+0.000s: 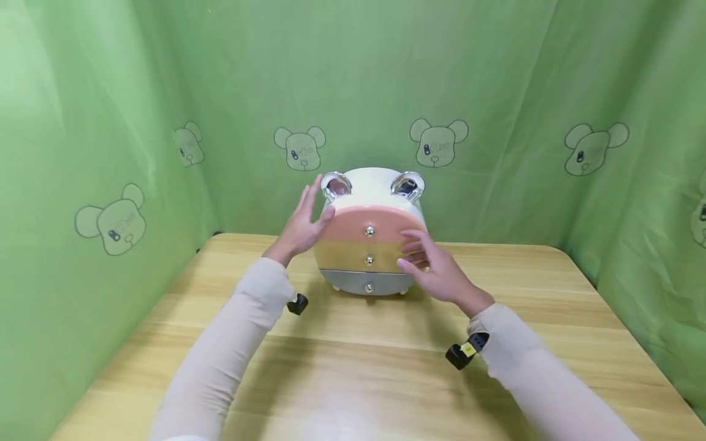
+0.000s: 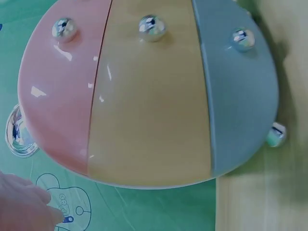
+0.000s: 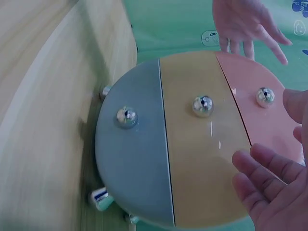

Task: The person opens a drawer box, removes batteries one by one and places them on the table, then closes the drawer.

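Observation:
A small round-fronted drawer box (image 1: 371, 184) with a white top and two shiny silver ears stands on the table. Its front has a pink drawer (image 1: 353, 222), a yellow drawer (image 1: 342, 254) and a grey-blue drawer (image 3: 134, 163), each with a silver ball knob; all are closed. My left hand (image 1: 300, 229) is beside the box's upper left edge, fingers extended upward near the left ear. By the right part of the front is my right hand (image 1: 438, 272), fingers loosely bent and spread, palm toward the box, holding nothing.
The wooden table (image 1: 353, 367) has rounded back corners, and the box stands near its back edge. Green curtains (image 1: 353, 79) printed with bear heads enclose the back and both sides.

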`<action>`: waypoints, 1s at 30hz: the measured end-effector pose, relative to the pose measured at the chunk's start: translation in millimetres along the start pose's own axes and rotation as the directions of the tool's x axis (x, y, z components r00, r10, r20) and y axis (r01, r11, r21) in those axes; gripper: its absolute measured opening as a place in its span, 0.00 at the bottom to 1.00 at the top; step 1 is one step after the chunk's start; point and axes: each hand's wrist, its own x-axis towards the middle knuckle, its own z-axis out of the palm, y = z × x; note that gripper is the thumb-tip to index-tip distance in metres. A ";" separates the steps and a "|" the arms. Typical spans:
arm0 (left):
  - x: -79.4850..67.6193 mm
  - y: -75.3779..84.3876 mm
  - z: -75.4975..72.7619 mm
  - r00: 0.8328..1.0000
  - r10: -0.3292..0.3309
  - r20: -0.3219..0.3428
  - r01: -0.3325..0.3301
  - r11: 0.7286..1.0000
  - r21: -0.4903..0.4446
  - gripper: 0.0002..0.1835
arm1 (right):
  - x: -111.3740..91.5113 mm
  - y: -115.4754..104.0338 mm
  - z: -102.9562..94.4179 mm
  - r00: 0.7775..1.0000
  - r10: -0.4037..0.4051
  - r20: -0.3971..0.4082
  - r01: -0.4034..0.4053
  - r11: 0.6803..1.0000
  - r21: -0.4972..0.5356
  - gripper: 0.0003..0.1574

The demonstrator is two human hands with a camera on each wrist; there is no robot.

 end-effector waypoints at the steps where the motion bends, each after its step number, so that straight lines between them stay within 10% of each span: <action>1: 3.1 0.2 -0.7 1.000 0.013 0.007 -0.013 1.000 -0.005 0.39 | 2.4 -0.3 1.7 1.000 -0.001 0.003 0.001 1.000 0.006 0.33; 18: 31.0 -13.5 2.5 0.973 0.118 0.196 -0.087 0.983 -0.160 0.26 | 34.6 -6.8 25.5 0.995 -0.070 0.073 0.063 0.993 0.102 0.33; 30: 39.7 -23.7 -0.3 0.955 0.009 0.297 0.057 0.975 -0.214 0.28 | 44.6 -14.1 32.9 0.995 -0.076 0.068 0.072 0.996 0.056 0.33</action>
